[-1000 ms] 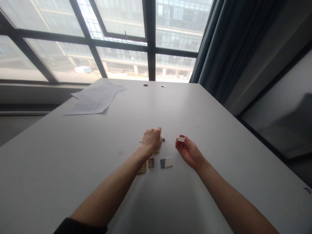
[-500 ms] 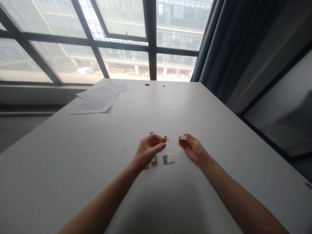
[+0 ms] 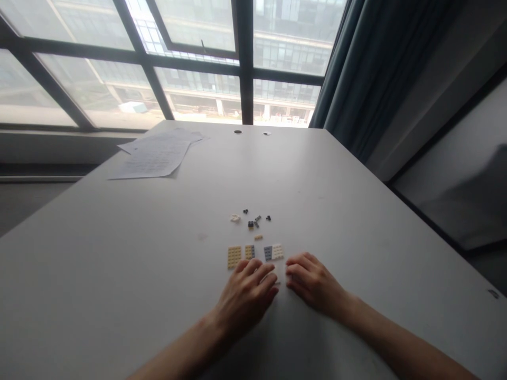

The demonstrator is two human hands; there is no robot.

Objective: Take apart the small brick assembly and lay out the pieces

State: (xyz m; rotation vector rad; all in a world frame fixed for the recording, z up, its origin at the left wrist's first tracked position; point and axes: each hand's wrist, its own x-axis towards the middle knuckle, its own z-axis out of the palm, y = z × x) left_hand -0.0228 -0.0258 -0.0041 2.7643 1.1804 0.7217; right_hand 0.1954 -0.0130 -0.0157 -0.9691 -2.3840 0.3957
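My left hand is low over the tabletop, its fingers curled around a pale white toy brick that is mostly hidden under them. Just to the right, my right hand rests with bent fingers pressed together; whatever they hold is hidden. Beyond my fingers lie a plate of grey and white bricks, a tan and grey studded plate and a tan studded plate. Farther off is a small tan brick.
Small black and grey pieces and a white piece are scattered on the white table. Printed papers lie at the far left. Windows and a dark curtain stand behind the table.
Both hands have come nearer to me and down to the table, below the plates. The white brick seen in my right hand is hidden now. Loose pieces behind the left hand are uncovered.
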